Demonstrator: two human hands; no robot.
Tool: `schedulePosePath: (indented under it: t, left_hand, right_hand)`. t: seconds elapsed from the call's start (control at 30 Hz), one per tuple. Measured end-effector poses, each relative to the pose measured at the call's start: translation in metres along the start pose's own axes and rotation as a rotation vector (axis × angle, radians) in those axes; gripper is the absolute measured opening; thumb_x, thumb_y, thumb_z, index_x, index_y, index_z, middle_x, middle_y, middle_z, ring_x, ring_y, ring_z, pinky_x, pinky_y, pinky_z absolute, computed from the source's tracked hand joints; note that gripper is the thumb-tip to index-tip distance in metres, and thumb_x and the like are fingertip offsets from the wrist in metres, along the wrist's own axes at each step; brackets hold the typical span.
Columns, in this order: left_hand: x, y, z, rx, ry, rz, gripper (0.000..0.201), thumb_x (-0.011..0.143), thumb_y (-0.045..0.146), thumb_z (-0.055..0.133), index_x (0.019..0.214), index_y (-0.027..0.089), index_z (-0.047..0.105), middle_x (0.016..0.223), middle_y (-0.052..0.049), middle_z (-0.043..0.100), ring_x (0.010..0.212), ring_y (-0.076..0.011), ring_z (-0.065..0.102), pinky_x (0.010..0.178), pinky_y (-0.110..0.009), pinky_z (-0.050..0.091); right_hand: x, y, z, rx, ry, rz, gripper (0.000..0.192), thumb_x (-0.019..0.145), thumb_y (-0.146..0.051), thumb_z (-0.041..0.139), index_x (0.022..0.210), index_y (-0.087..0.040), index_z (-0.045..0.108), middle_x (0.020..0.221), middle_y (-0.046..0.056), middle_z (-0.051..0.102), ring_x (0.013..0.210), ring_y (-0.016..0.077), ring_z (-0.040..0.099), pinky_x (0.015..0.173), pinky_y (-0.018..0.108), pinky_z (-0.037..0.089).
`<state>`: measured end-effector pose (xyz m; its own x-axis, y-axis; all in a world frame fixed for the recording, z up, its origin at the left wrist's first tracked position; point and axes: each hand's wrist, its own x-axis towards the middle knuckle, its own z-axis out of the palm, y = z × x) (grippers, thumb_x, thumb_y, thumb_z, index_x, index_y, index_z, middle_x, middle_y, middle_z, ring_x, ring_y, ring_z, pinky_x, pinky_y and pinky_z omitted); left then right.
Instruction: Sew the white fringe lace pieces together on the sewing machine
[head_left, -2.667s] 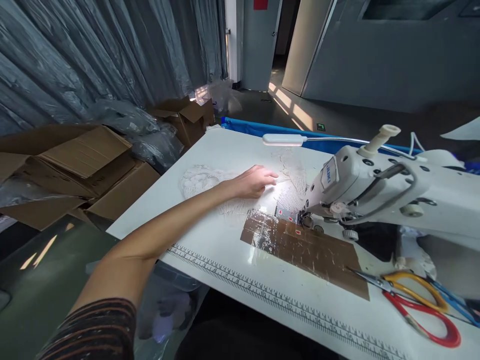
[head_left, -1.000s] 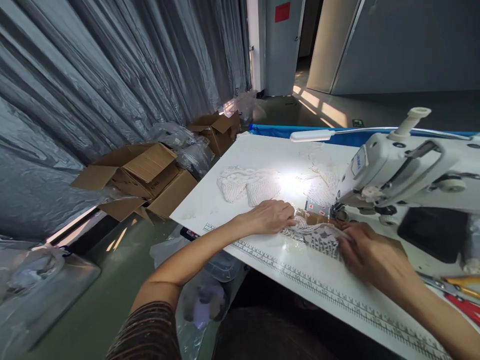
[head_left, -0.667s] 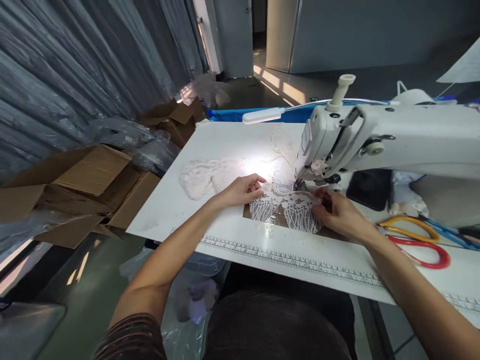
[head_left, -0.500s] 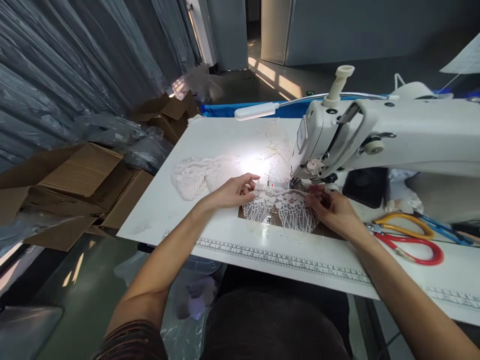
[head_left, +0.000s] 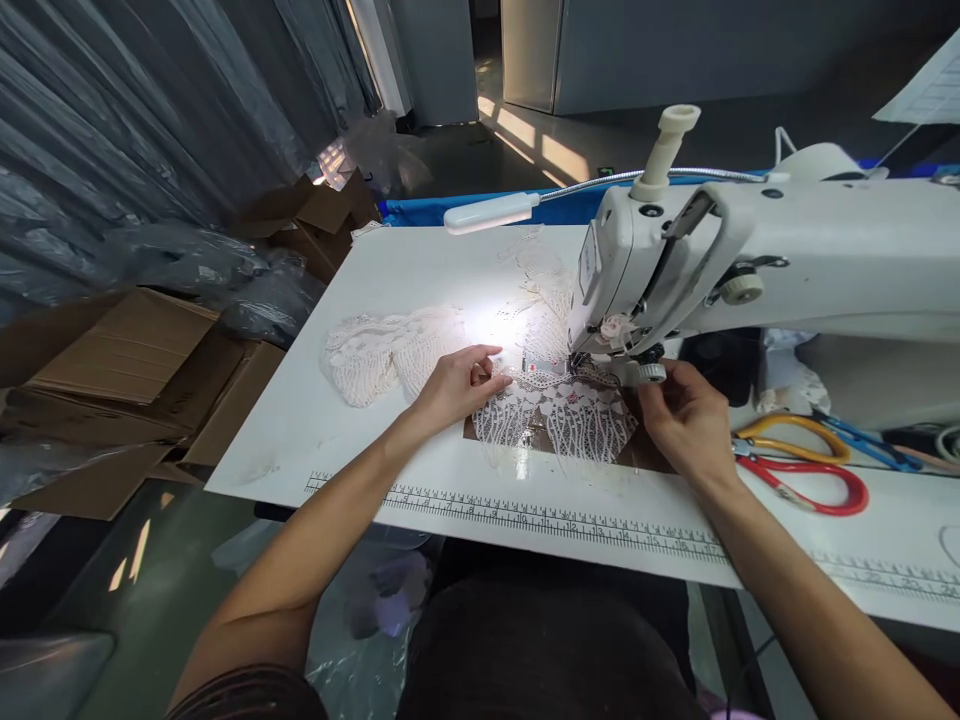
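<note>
Lace alignment seems in hand: the white lace trim is laid before the sewing machine's presser foot, the left hand loosely curled at its left end, the right hand just beyond its right; neither grip can be told. The edge should be kept flat.

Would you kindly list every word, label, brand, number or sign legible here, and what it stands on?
"10", "11", "12", "13": the ruler along the table's near edge; its outermost numbers blur.
Sewing machine label: too steeply angled to read.
Cardboard box print: too blurred.
Paper sheet: too faint.
</note>
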<state>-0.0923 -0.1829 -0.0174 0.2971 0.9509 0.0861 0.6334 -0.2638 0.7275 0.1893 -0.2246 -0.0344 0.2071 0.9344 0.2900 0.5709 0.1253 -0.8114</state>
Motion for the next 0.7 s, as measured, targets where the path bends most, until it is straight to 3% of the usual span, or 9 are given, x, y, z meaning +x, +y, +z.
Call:
schedulePosePath:
  t: [0.07,0.17,0.3,0.47,0.53,0.6,0.7]
  left_hand:
    - [-0.001,0.001,0.001,0.131,-0.002,0.082,0.017,0.091,0.032,0.062,0.097,0.018,0.070,0.075,-0.001,0.061,0.063,-0.0113,0.052,0.059,-0.026,0.042]
    - [-0.003,0.004,0.003,0.221,0.029,0.114,0.019,0.091,0.030,0.061,0.078,0.018,0.066,0.076,-0.001,0.058,0.064,-0.0118,0.050,0.056,-0.025,0.037]
    - [-0.006,0.009,-0.001,0.049,0.046,0.066,0.019,0.086,0.030,0.067,0.074,0.017,0.058,0.098,-0.004,0.064,0.064,-0.0085,0.051,0.056,-0.024,0.040]
    - [-0.004,0.009,-0.009,-0.189,-0.001,-0.126,0.019,0.087,0.034,0.067,0.086,0.017,0.060,0.090,-0.004,0.068,0.071,-0.0123,0.063,0.061,-0.026,0.049]
    - [-0.004,0.009,-0.009,-0.237,0.021,-0.151,0.020,0.087,0.033,0.068,0.093,0.016,0.061,0.092,-0.005,0.069,0.076,-0.0137,0.065,0.064,-0.027,0.053]
    - [-0.007,0.014,-0.006,-0.298,0.006,-0.135,0.022,0.087,0.032,0.069,0.098,0.016,0.061,0.094,-0.006,0.070,0.078,-0.0138,0.067,0.070,-0.029,0.056]
    - [-0.018,0.030,0.001,-0.450,-0.252,0.011,0.026,0.086,0.028,0.071,0.107,0.016,0.063,0.100,-0.007,0.073,0.087,-0.0158,0.071,0.080,-0.034,0.059]
  right_hand:
    - [-0.003,0.000,0.000,0.023,-0.065,0.009,0.029,0.091,-0.043,0.052,0.100,-0.018,0.064,0.074,0.004,0.063,0.060,0.0180,0.057,0.056,0.029,0.044]
    - [-0.006,-0.002,0.000,-0.095,-0.097,-0.051,0.026,0.090,-0.039,0.052,0.088,-0.018,0.066,0.065,0.002,0.061,0.056,0.0169,0.054,0.055,0.029,0.041]
    - [-0.009,-0.001,0.000,-0.209,-0.073,-0.132,0.026,0.089,-0.037,0.051,0.086,-0.018,0.068,0.070,0.006,0.066,0.058,0.0184,0.057,0.058,0.031,0.043]
    - [-0.010,-0.002,-0.001,-0.183,-0.083,-0.151,0.027,0.089,-0.040,0.053,0.089,-0.019,0.069,0.076,0.008,0.069,0.060,0.0198,0.059,0.059,0.034,0.046]
    - [-0.012,-0.007,-0.001,-0.054,-0.130,-0.087,0.028,0.089,-0.043,0.055,0.091,-0.019,0.069,0.077,0.008,0.069,0.058,0.0190,0.057,0.055,0.033,0.046]
    - [-0.013,-0.015,0.001,0.155,-0.253,0.076,0.033,0.089,-0.050,0.057,0.092,-0.019,0.068,0.075,0.007,0.068,0.056,0.0187,0.058,0.049,0.031,0.046]
    - [-0.015,-0.028,0.010,0.428,-0.564,0.346,0.047,0.090,-0.064,0.051,0.087,-0.019,0.065,0.072,0.006,0.065,0.057,0.0191,0.060,0.048,0.030,0.050]
